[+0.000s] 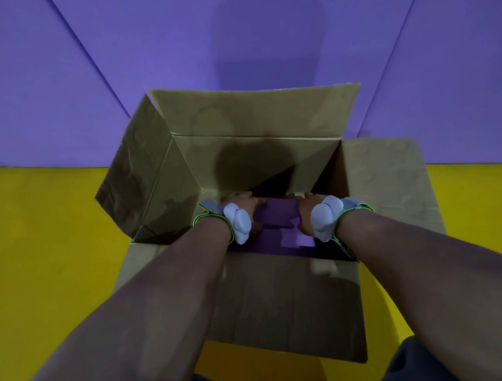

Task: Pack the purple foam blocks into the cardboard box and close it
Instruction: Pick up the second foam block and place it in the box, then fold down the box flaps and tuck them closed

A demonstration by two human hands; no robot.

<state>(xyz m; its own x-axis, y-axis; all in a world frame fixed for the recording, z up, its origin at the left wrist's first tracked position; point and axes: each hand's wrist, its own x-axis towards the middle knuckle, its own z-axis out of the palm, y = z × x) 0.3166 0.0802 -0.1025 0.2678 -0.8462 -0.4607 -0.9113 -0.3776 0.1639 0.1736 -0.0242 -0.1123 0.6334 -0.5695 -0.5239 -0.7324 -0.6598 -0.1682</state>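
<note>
Reaching deep into the box (270, 303), both hands are clamping the ends of one foam block (278, 215). The left hand (242, 204) is pressing on its left end and the right hand (308, 208) on its right end, fingers curled around the foam. The block's long axis is running straight across from one grip to the other, level, with neither hand nearer. It is sitting low inside, on or just above other purple blocks (295, 241) already packed underneath; whether it is touching them cannot be told. All four flaps are standing open: the far flap (255, 108) upright, the right flap (393, 179) splayed outward. Setting it down looks like a matter of lowering both ends together.
</note>
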